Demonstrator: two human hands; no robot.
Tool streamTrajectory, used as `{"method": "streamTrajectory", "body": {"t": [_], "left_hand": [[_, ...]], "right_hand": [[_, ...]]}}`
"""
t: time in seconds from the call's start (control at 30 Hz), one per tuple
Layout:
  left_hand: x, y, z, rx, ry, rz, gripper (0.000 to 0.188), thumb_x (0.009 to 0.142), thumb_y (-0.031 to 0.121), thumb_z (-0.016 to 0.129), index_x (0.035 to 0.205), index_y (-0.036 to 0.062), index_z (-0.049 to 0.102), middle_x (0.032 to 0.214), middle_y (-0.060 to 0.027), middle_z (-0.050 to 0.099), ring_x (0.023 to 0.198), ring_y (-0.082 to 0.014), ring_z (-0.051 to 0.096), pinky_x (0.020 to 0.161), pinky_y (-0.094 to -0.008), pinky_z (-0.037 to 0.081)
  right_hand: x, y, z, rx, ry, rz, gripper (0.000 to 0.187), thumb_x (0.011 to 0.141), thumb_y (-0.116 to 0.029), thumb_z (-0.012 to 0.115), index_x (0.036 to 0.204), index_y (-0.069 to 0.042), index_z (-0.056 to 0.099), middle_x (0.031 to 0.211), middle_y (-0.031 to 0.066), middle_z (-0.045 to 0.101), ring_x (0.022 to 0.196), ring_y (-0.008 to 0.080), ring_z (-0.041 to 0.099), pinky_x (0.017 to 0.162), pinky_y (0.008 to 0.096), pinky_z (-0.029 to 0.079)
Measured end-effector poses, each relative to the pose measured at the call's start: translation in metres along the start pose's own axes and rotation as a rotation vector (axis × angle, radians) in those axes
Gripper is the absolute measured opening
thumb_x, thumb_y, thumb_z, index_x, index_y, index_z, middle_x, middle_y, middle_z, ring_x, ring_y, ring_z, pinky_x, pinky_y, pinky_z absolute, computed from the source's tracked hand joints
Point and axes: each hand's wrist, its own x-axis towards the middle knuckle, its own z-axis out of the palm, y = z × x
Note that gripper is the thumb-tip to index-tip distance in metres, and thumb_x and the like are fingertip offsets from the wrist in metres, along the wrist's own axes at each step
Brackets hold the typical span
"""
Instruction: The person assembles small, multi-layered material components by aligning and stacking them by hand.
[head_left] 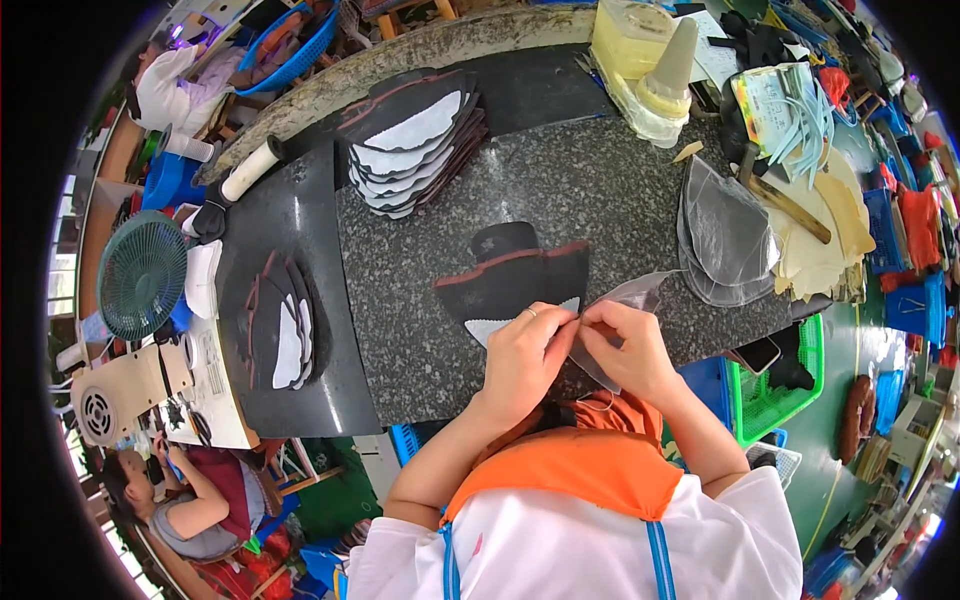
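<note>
Close to the front edge of a speckled grey stone worktop [420, 330], my two hands meet with fingertips pinched together. My left hand [522, 358], with a ring on one finger, and my right hand [632, 352] both pinch a thin clear plastic sheet [638, 292]. Part of that sheet hangs below the fingers; the exact grip is hidden. Just beyond my hands lies a black cut piece [520, 275], like a shoe upper, with a reddish-brown band across it and white zigzag-edged lining at its lower side. Its near edge is partly covered by my left hand.
Similar black-and-white pieces form a tall stack [412, 150] at the back and a smaller fan [285, 325] at left. More clear sheets [722, 235] lie right, beside a hammer [790, 205]. A cone-topped bottle [672, 70] stands behind. A green basket [785, 390] sits below right; another person [190, 500] sits lower left.
</note>
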Motion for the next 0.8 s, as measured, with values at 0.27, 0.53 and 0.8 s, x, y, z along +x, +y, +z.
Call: {"method": "streamTrajectory", "body": {"t": [0.27,0.53,0.8], "left_hand": [[0.159,-0.085,-0.018,0.546,0.248,0.113,0.015,0.079,0.013,0.069,0.089,0.0034,0.062,0.085,-0.0152,0.061,0.083,-0.0331,0.063,0.070,-0.0440,0.050],[0.167,-0.098,-0.016,0.637,0.047,0.054,0.012,0.085,0.014,0.057,0.082,0.0024,0.058,0.087,-0.0191,0.060,0.079,-0.0410,0.062,0.067,-0.0516,0.050],[0.013,0.040,0.009,-0.048,-1.025,0.367,0.024,0.083,0.006,0.059,0.106,0.0007,0.062,0.103,-0.0176,0.063,0.093,-0.0331,0.064,0.080,-0.0405,0.052]], "right_hand": [[0.012,0.003,-0.017,0.452,0.039,0.238,0.005,0.088,-0.004,0.054,0.085,0.000,0.057,0.073,0.0052,0.060,0.068,0.0131,0.060,0.067,0.0267,0.049],[-0.020,0.019,-0.072,0.585,0.318,0.253,0.005,0.090,-0.004,0.056,0.088,-0.001,0.059,0.071,0.0060,0.063,0.063,0.0142,0.062,0.061,0.0265,0.051],[-0.023,0.003,-0.111,0.825,0.413,0.068,0.007,0.092,-0.005,0.053,0.088,-0.001,0.058,0.070,0.0065,0.062,0.060,0.0144,0.062,0.056,0.0277,0.054]]}}
